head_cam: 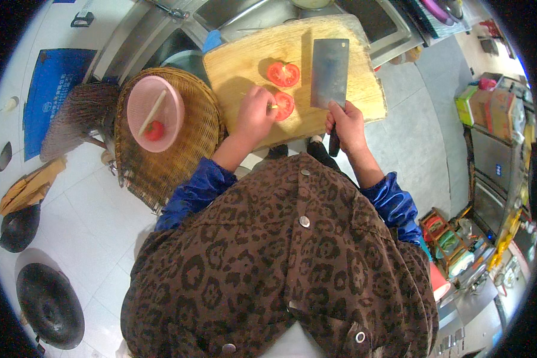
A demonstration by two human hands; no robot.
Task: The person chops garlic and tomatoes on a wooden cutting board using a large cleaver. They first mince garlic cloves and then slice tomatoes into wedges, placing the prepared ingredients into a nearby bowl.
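Note:
Two tomato halves lie cut face up on a thick wooden cutting board (232, 62). The farther tomato half (283, 74) rests untouched. My left hand (256, 114) has its fingers on the left side of the nearer tomato half (284, 106) and partly hides it. In my right hand (348, 123) is the dark handle of a cleaver (330, 71). Its broad blade points away from me over the right part of the board, apart from both halves.
Left of the board, a pink plastic basket (176, 129) holds a whole tomato (154, 130) and a pale stick-shaped item (153, 112). It stands on a large woven wicker tray (183, 165). A metal sink (237, 18) lies behind the board. A broom (71, 116) is farther left.

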